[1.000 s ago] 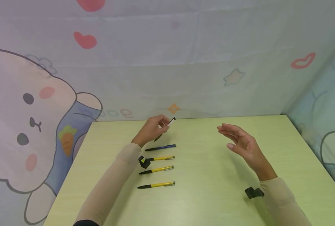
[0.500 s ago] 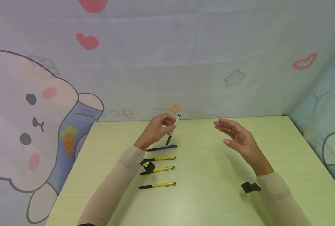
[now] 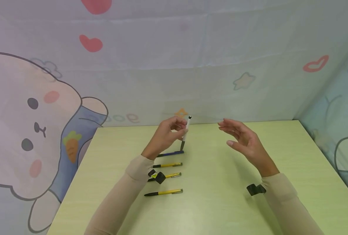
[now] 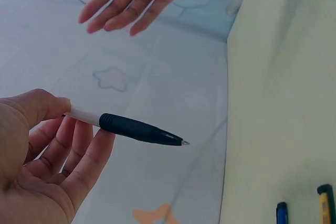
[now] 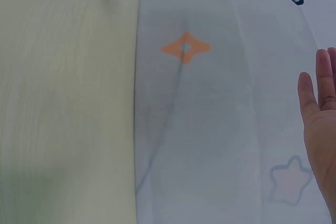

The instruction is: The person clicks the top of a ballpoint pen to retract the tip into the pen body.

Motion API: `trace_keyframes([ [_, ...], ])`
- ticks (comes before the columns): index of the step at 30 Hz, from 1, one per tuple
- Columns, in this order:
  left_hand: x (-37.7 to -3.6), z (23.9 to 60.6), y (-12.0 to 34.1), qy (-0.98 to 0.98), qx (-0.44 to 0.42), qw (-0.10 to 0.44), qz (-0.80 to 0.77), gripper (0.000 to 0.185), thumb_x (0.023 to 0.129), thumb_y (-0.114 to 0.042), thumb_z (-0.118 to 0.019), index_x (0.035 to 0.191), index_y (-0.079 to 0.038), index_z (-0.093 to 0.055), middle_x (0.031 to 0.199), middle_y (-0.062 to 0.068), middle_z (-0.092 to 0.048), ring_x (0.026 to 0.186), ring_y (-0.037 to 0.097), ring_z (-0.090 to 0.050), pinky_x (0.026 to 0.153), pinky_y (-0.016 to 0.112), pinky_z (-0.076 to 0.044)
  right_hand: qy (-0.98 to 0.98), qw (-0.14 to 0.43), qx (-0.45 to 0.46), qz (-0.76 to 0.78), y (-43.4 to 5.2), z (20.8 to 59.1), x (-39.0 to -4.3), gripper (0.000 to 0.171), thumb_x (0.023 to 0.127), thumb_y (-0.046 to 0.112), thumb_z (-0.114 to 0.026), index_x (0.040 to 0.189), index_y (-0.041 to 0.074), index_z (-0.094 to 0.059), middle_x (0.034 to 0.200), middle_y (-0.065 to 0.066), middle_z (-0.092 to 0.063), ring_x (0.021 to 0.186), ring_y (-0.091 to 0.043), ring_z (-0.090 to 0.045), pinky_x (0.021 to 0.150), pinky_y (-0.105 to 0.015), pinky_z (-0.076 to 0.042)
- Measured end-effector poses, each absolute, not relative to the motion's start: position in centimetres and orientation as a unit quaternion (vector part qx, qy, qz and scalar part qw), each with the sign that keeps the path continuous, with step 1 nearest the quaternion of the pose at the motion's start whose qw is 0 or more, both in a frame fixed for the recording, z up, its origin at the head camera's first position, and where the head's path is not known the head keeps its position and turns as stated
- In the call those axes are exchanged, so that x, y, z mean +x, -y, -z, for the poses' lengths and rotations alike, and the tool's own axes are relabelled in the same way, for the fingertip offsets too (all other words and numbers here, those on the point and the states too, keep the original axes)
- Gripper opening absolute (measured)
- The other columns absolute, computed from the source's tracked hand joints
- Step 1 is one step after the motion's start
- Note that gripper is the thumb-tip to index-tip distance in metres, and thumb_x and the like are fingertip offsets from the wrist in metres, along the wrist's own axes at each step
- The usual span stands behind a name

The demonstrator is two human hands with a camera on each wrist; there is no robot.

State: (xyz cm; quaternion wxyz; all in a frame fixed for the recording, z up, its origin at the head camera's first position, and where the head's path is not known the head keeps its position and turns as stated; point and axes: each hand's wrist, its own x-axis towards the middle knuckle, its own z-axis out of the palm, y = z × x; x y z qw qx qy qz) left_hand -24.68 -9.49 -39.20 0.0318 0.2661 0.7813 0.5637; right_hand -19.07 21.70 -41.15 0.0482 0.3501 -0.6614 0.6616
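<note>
My left hand (image 3: 166, 134) pinches a white pen with a black grip (image 3: 186, 132) and holds it nearly upright above the pale green table (image 3: 220, 202), tip down. The left wrist view shows the same pen (image 4: 134, 128) between thumb and fingers (image 4: 84, 153). Below it a dark blue pen (image 3: 171, 153) lies flat, and three yellow pens lie in a row nearer me: one (image 3: 169, 164), another (image 3: 171, 176) and the nearest (image 3: 163, 192). My right hand (image 3: 242, 138) hovers with relaxed fingers to the right of the white pen, holding nothing.
Printed fabric walls (image 3: 191, 65) enclose the table at the back and right. A black camera strap sits on each wrist (image 3: 255, 189). The table's far edge runs just behind the hands.
My left hand has turned the white pen from slanted to nearly upright and drifted right. The right hand has shifted left and a little up toward it.
</note>
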Motion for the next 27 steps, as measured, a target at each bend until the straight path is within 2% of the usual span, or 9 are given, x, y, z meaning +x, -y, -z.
trace_keyframes([
  [7,-24.0,38.1,8.9,-0.763,0.271,0.026,-0.586,0.02,0.098,-0.011,-0.069,0.115,-0.003,-0.065,0.1,0.011,-0.065,0.088,0.025,-0.066,0.073,0.049,-0.062,0.656,0.045,0.363,-0.66,-21.2,40.2,-19.9,0.068,0.092,-0.019,-0.055,0.154,-0.002,-0.034,0.149,-0.03,-0.043,0.139,-0.035,-0.045,0.116,-0.034,-0.039],
  [18,-23.0,36.9,7.8,-0.735,0.275,0.028,-0.619,0.022,0.098,-0.008,-0.068,0.117,0.001,-0.063,0.102,0.012,-0.064,0.09,0.026,-0.066,0.071,0.043,-0.063,0.68,0.074,0.384,-0.62,-20.1,38.8,-20.6,0.078,0.085,-0.024,-0.062,0.154,0.0,-0.036,0.146,-0.028,-0.046,0.137,-0.034,-0.048,0.117,-0.035,-0.038],
  [20,-23.0,36.6,7.6,-0.73,0.275,0.03,-0.625,0.02,0.098,-0.009,-0.068,0.116,-0.002,-0.064,0.102,0.013,-0.064,0.09,0.026,-0.066,0.072,0.043,-0.063,0.684,0.077,0.387,-0.613,-19.7,38.2,-20.4,0.079,0.083,-0.026,-0.062,0.154,-0.001,-0.036,0.146,-0.028,-0.046,0.137,-0.036,-0.047,0.117,-0.036,-0.038],
  [27,-22.9,35.7,6.8,-0.725,0.282,0.038,-0.628,0.024,0.099,-0.013,-0.067,0.12,-0.001,-0.062,0.105,0.012,-0.064,0.094,0.028,-0.067,0.075,0.043,-0.063,0.705,0.075,0.383,-0.592,-18.5,36.6,-20.0,0.08,0.084,-0.024,-0.064,0.154,0.0,-0.035,0.149,-0.027,-0.044,0.138,-0.04,-0.044,0.119,-0.039,-0.035],
])
